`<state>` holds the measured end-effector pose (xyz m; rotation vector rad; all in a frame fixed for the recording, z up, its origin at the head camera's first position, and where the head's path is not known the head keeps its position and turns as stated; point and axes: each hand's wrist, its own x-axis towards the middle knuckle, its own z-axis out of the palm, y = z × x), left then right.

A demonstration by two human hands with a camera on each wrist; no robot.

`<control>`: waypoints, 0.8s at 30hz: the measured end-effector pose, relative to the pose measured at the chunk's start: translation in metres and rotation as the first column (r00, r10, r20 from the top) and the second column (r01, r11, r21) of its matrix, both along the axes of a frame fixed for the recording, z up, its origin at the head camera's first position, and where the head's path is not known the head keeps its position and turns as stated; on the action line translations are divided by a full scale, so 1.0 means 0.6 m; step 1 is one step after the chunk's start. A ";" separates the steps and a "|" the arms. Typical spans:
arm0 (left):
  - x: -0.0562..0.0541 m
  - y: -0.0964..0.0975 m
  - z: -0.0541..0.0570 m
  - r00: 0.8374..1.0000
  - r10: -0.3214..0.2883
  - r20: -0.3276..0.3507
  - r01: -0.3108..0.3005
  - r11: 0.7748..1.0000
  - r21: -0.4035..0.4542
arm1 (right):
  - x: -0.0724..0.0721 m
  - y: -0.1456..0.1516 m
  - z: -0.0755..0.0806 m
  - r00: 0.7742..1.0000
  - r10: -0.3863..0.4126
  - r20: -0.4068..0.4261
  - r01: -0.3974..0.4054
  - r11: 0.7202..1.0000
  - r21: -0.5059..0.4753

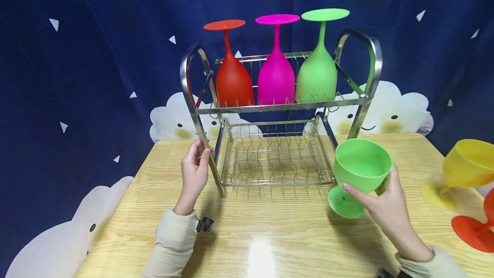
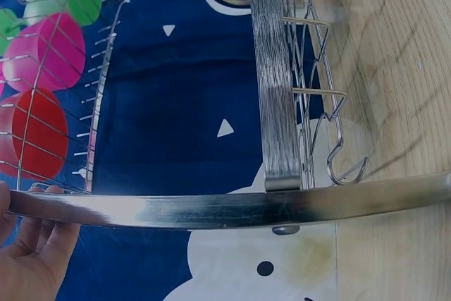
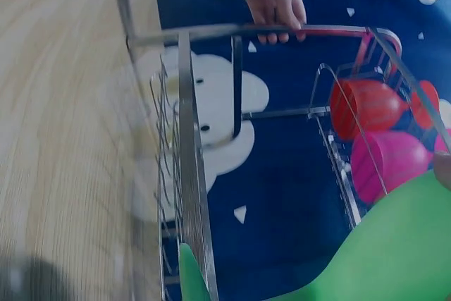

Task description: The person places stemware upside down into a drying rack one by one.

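Note:
My left hand (image 1: pixel 194 170) grips the left front upright of a two-tier metal dish rack (image 1: pixel 278 107); in the left wrist view, fingers (image 2: pixel 53 248) curl round the bar. A green goblet (image 1: pixel 362 164), upright with its foot tilted slightly, is held by the bowl in my right hand (image 1: pixel 387 205), thumb in front and the other fingers mostly hidden behind it. It sits in front of the rack's right leg. Three goblets stand upside down on the upper shelf: red (image 1: pixel 234 81), magenta (image 1: pixel 276 80) and light green (image 1: pixel 316 77).
The lower tier (image 1: pixel 278 182) of the rack is a wire basket. At the right table edge are a yellow goblet (image 1: pixel 465 168) and a red goblet (image 1: pixel 474 234), partly cut off. A blue curtain (image 1: pixel 96 55) with clouds hangs behind the wooden table (image 1: pixel 239 226).

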<state>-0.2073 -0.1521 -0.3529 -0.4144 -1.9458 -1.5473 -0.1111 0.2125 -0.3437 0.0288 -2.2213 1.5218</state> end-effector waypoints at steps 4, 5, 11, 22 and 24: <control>0.001 0.000 -0.001 1.000 0.000 -0.006 0.000 1.000 -0.003 | -0.004 -0.024 0.003 0.998 0.057 0.008 -0.057 0.998 0.018; 0.001 0.000 0.000 1.000 0.000 -0.007 0.000 1.000 -0.005 | -0.005 -0.030 0.004 0.998 0.068 0.014 -0.068 0.997 0.020; 0.000 0.001 -0.001 1.000 0.006 -0.009 -0.006 1.000 -0.005 | -0.015 -0.065 0.010 0.990 0.136 0.038 -0.137 0.990 0.034; 0.010 -0.006 0.015 0.996 0.064 0.068 -0.058 0.995 -0.082 | -0.037 -0.119 0.008 0.956 0.266 -0.122 -0.237 0.949 0.208; 0.018 -0.005 0.020 0.988 0.149 0.039 -0.140 0.976 -0.164 | -0.039 -0.125 0.008 0.954 0.261 -0.149 -0.205 0.927 0.313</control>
